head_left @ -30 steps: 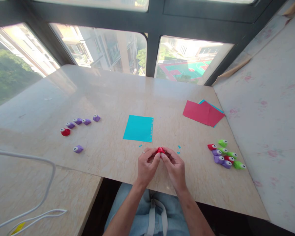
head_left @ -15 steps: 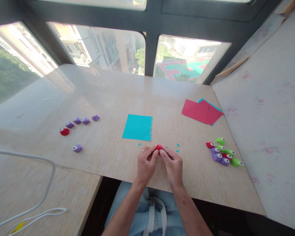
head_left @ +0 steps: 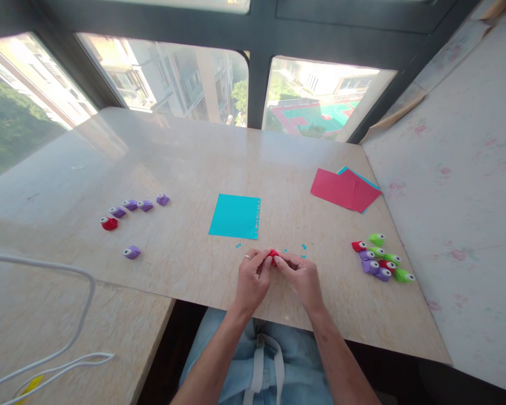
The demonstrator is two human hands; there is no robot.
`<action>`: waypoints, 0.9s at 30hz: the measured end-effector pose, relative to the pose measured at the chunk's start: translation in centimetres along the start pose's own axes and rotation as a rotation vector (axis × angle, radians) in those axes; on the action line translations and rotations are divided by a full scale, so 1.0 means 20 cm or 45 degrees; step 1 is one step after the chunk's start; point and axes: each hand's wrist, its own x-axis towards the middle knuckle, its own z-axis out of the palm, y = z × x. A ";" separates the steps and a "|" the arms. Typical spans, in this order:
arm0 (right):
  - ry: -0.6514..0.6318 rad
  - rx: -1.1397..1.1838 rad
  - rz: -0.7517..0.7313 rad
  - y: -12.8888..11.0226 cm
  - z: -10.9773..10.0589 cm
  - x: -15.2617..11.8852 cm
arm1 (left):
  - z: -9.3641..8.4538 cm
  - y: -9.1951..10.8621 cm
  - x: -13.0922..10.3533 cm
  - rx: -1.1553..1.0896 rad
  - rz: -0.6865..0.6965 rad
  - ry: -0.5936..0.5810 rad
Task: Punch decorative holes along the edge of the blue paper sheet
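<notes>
A small red craft punch (head_left: pixel 273 255), largely covered by fingers, is pinched between both hands near the table's front. My left hand (head_left: pixel 253 278) grips it from the left with thumb and fingertips. From the right, my right hand (head_left: pixel 300 277) closes its thumb and fingers on the same punch. Just beyond lies a blue paper square (head_left: pixel 235 216) with a row of small punched holes down its right edge. Tiny blue paper cutouts (head_left: pixel 304 247) are scattered beside the hands.
Purple punches (head_left: pixel 145 206) and a red punch (head_left: pixel 109 224) stand at the left. Several green, purple and red punches (head_left: pixel 379 252) cluster at the right, below stacked red paper sheets (head_left: pixel 341 190). White cables (head_left: pixel 82 315) cross the lower left; windows (head_left: pixel 316 95) border the back.
My right hand has turned slightly, its wrist shifting outward to the right. Both hands still grip the red punch. The view has tilted a little.
</notes>
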 end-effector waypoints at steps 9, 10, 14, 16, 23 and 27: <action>0.040 0.060 0.009 0.03 0.02 -0.01 | 0.00 -0.01 0.00 -0.017 -0.004 -0.029; 0.047 0.064 -0.003 0.04 0.03 -0.01 | 0.00 -0.01 0.00 -0.011 -0.008 -0.029; 0.080 0.030 -0.085 0.05 0.03 -0.02 | 0.00 0.00 -0.01 -0.002 -0.005 -0.018; 0.088 0.019 -0.132 0.06 0.03 -0.04 | 0.00 0.00 0.00 -0.023 0.000 -0.009; 0.083 0.115 -0.222 0.09 0.01 -0.07 | -0.01 -0.01 0.00 -0.139 0.029 -0.037; 0.080 0.201 -0.283 0.10 0.01 -0.07 | 0.00 -0.02 -0.01 -0.161 -0.003 -0.093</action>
